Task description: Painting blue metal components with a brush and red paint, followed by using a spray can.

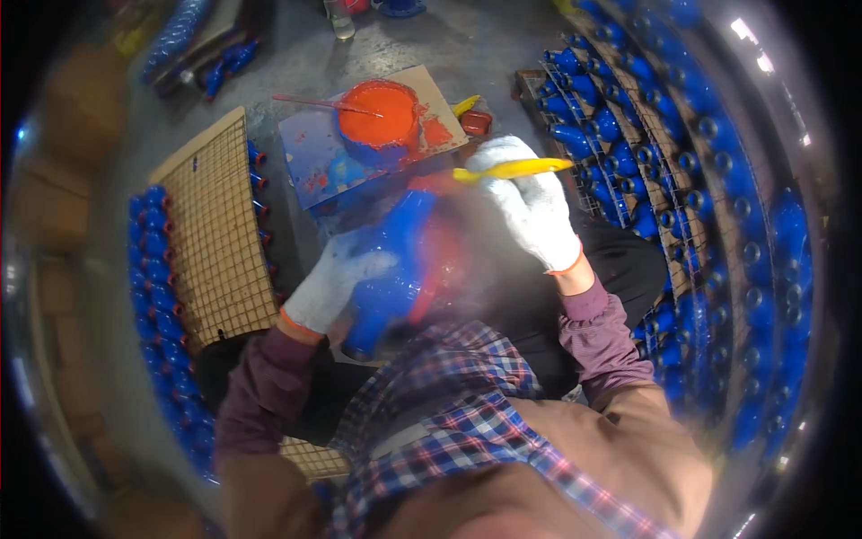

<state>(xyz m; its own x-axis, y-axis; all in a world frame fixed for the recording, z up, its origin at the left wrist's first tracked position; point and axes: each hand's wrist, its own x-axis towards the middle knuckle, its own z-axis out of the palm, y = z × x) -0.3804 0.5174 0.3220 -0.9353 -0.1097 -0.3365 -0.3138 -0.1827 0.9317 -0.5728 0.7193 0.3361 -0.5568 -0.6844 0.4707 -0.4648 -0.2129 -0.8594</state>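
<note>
Gripped in the gloved right hand point(530, 202) is a yellow brush point(512, 168), held over a blue casting point(395, 269) with an orange-red face. This casting is clasped from the left by the gloved left hand point(337, 283), above the lap. A bowl of orange paint point(379, 121) is seen farther away on a board point(314, 153).

left hand point(334, 283), right hand point(530, 202): white gloves, orange cuffs | sleeves: maroon | shirt: plaid, perhaps under tan vest
</note>
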